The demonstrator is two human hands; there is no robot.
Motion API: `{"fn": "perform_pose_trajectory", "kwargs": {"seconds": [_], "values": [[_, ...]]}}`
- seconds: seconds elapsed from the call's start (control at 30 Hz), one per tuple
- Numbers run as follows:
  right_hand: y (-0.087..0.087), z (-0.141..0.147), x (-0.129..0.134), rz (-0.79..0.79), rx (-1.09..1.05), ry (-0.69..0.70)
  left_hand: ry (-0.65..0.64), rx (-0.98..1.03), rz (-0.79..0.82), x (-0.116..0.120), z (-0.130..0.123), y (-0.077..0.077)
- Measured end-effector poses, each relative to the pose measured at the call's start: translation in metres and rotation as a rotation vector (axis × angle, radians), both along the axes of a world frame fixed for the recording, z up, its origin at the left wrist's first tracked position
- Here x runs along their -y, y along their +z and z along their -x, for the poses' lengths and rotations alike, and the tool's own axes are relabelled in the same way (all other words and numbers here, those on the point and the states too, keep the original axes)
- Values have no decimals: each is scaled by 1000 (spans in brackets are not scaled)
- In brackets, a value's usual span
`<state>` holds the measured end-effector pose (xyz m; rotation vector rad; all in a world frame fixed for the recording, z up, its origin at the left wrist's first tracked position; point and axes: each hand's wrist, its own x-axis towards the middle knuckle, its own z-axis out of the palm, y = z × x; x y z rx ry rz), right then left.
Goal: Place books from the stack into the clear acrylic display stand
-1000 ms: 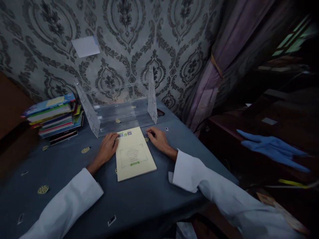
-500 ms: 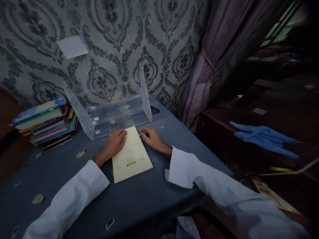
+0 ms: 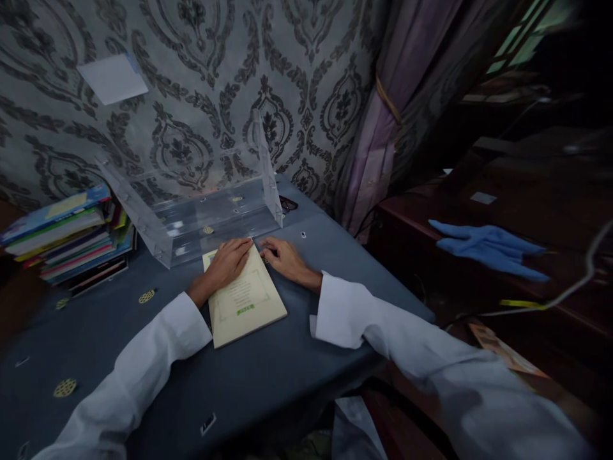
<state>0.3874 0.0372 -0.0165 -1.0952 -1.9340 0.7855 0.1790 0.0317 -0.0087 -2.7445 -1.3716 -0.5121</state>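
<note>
A cream-coloured book with a green mark near its lower end lies flat on the dark blue tablecloth. Across its upper part rests my left hand, palm down with fingers stretched out, reaching to the book's top right corner. My right hand is at the book's upper right edge, its fingers bent and the thumb near the index finger; whether it pinches the edge is too small to tell. Just behind the book stands a clear plastic rack.
A stack of books stands on the left. Dark glasses lie behind the rack's right side. On the right, a blue glove lies on a dark red surface, with a pale cable near it. A purple curtain hangs behind.
My left hand has slid right across the upper part of the book, toward its top right corner. The whole view has shifted slightly, moving the scene left and up.
</note>
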Motion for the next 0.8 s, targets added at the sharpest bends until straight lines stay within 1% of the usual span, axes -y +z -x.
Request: {"fn": "perform_pose_trajectory", "kwargs": {"seconds": [0.27, 0.57, 0.8], "values": [[1, -1, 0, 14, 53, 14, -121, 40, -1, 10, -3, -1], [1, -1, 0, -42, 33, -5, -137, 78, -8, 22, -8, 0], [0, -1, 0, -28, 57, -25, -145, 51, 31, 32, -8, -1]]}}
